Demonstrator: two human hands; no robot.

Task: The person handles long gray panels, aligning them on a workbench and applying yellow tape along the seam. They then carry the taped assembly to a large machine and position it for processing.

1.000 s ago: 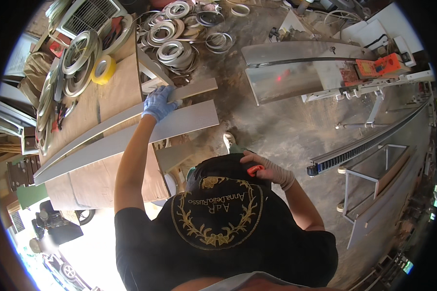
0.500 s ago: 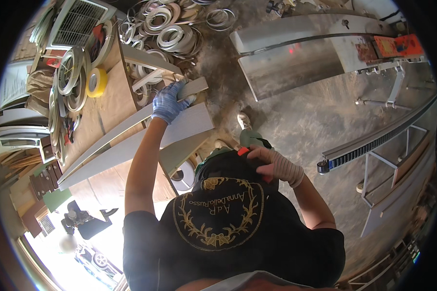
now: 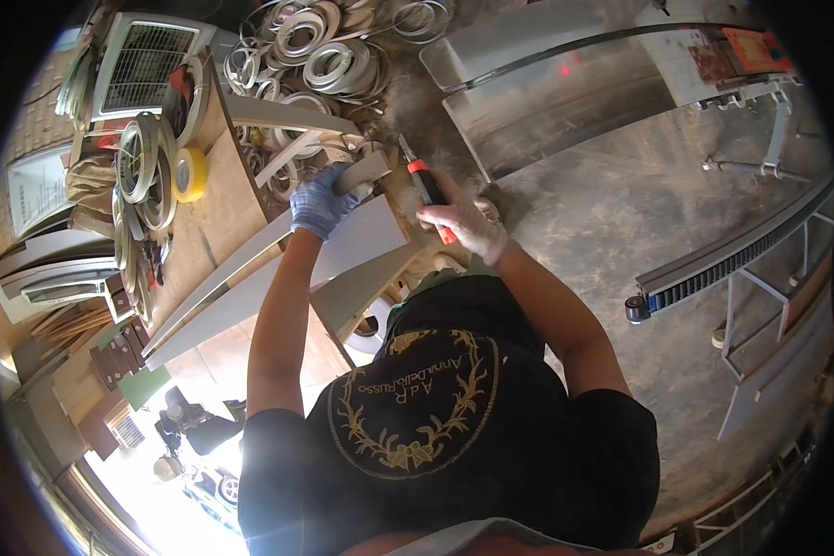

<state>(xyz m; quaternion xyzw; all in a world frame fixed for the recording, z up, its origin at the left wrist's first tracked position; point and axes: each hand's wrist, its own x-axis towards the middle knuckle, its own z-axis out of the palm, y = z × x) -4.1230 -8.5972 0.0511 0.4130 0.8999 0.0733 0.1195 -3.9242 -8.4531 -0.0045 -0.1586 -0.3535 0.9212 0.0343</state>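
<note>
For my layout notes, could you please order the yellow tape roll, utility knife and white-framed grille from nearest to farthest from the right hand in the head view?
1. Utility knife: held in right hand.
2. Yellow tape roll: left, on plywood tabletop.
3. White-framed grille: upper left.

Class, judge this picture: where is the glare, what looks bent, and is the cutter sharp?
Head view: glare washes out the lower left and hazes the left edge of the black shirt; head view: fisheye distortion bows the long rail, and the rim goes dark; head view: the cutter looks fairly clear.
</note>
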